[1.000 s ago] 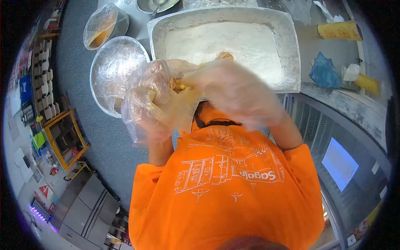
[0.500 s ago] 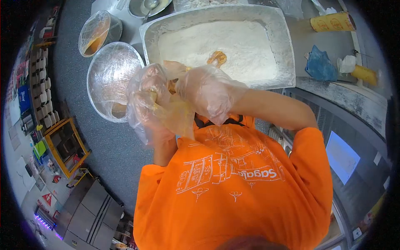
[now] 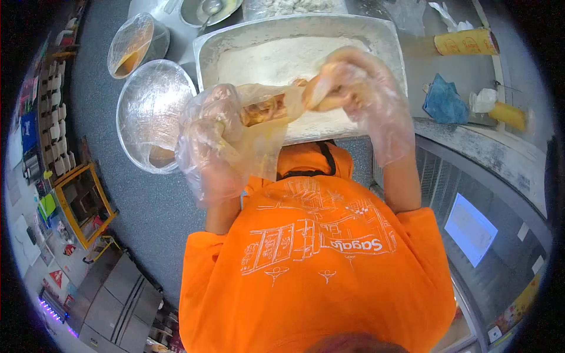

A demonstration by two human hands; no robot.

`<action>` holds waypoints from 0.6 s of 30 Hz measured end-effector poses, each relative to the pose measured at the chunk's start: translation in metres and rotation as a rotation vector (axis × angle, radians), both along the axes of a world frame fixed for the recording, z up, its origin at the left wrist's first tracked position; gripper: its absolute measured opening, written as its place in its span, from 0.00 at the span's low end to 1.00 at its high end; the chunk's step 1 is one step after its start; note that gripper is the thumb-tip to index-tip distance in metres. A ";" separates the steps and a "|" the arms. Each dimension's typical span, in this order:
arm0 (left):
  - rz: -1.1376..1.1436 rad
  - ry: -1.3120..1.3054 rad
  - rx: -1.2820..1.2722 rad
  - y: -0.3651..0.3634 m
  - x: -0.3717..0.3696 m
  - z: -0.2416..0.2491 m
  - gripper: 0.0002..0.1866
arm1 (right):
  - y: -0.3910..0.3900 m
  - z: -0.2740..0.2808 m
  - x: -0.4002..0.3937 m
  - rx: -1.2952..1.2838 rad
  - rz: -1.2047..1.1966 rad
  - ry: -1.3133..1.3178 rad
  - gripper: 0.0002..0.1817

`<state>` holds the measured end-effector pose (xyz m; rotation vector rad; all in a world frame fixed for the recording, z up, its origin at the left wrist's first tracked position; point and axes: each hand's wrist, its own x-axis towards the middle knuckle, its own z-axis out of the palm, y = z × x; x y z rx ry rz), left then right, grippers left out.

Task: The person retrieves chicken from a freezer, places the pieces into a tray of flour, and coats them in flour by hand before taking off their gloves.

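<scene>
My left hand [image 3: 210, 126], in a clear plastic glove, is closed on a clear plastic bag [image 3: 263, 141] with wet, orange-brown marinated meat [image 3: 265, 110] inside. My right hand [image 3: 365, 88], also gloved, is raised over the flour tub, its fingers bent around a pale orange piece of meat [image 3: 318, 94] beside the bag's mouth. Below both hands, white flour [image 3: 265, 62] fills the large metal tub [image 3: 300, 22]. Part of another meat piece [image 3: 301, 82] shows on the flour, mostly hidden behind the bag and right hand.
To the left stand a film-covered bowl [image 3: 154, 112] and a smaller wrapped container of orange stuff [image 3: 132, 50]. A bowl with a ladle [image 3: 212, 7] is behind. On the right lie a blue cloth [image 3: 445, 100] and yellow rolls [image 3: 466, 42].
My right hand has moved away from the bag, up and right over the tub, with a piece of meat. My left hand stays at the bag, whose contents now show more.
</scene>
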<state>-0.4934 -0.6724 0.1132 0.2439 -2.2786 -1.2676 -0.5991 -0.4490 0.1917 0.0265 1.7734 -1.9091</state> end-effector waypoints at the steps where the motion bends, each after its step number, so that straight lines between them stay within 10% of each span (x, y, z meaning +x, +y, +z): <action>1: -0.028 0.023 0.103 0.002 -0.002 -0.002 0.09 | 0.011 -0.003 -0.001 0.008 -0.073 -0.005 0.12; 5: -0.007 0.098 -0.085 -0.005 0.003 -0.005 0.09 | 0.020 -0.027 -0.002 0.008 0.018 0.133 0.14; 10: 0.009 0.240 0.312 -0.006 -0.002 -0.014 0.09 | 0.037 -0.047 -0.002 0.255 0.139 0.356 0.14; 14: 0.184 0.034 -0.263 -0.015 0.012 -0.001 0.19 | 0.049 -0.066 -0.011 0.326 0.178 0.393 0.12; 18: 0.161 0.091 -0.123 -0.009 0.013 0.005 0.19 | 0.060 -0.061 -0.020 0.552 0.092 0.573 0.08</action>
